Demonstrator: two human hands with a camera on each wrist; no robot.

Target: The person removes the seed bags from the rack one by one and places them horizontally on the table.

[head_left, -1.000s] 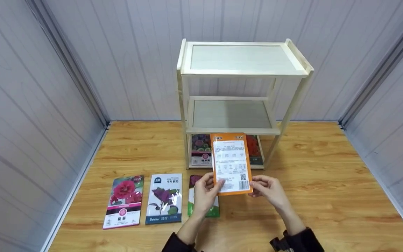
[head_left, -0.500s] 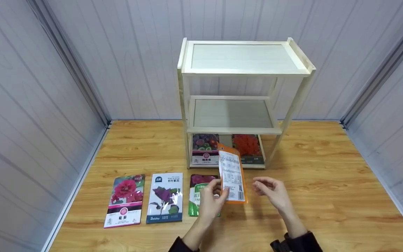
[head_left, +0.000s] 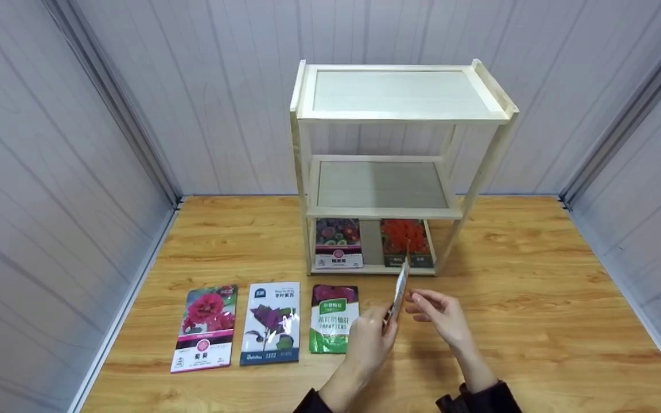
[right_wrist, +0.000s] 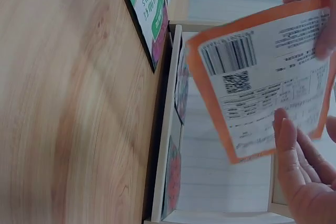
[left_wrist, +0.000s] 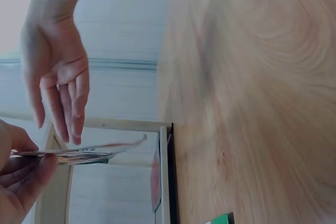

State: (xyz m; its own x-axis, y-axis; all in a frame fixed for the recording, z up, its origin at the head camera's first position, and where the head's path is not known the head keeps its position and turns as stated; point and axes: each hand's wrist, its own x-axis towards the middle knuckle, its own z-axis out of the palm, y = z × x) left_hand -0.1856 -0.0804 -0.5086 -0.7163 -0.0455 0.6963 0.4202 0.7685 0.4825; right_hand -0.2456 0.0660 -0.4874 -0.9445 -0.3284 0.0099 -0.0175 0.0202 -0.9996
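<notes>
An orange-bordered seed packet (head_left: 401, 287) is held nearly edge-on above the table by my left hand (head_left: 369, 339), which pinches it by its near end. Its printed white back with a barcode shows as the packet (right_wrist: 262, 87) in the right wrist view. Close by on the right is my right hand (head_left: 448, 322), fingers loosely extended toward the packet; whether the fingertips touch it I cannot tell. Three more seed packets lie in a row on the left: one with a pink flower (head_left: 204, 328), a perilla one (head_left: 270, 323) and a green impatiens one (head_left: 334, 319).
Behind the hands stands a pale wooden three-tier rack (head_left: 404, 92). On its bottom shelf lie a purple-flower packet (head_left: 338, 244) at left and a red-flower packet (head_left: 405, 236) at right, a gap between them. Grey panel walls (head_left: 238, 97) surround the wooden table (head_left: 537, 321).
My right hand has let go of the orange packet. My left hand has moved right and turned the packet from back-facing to nearly edge-on, uncovering the impatiens packet and the bottom shelf.
</notes>
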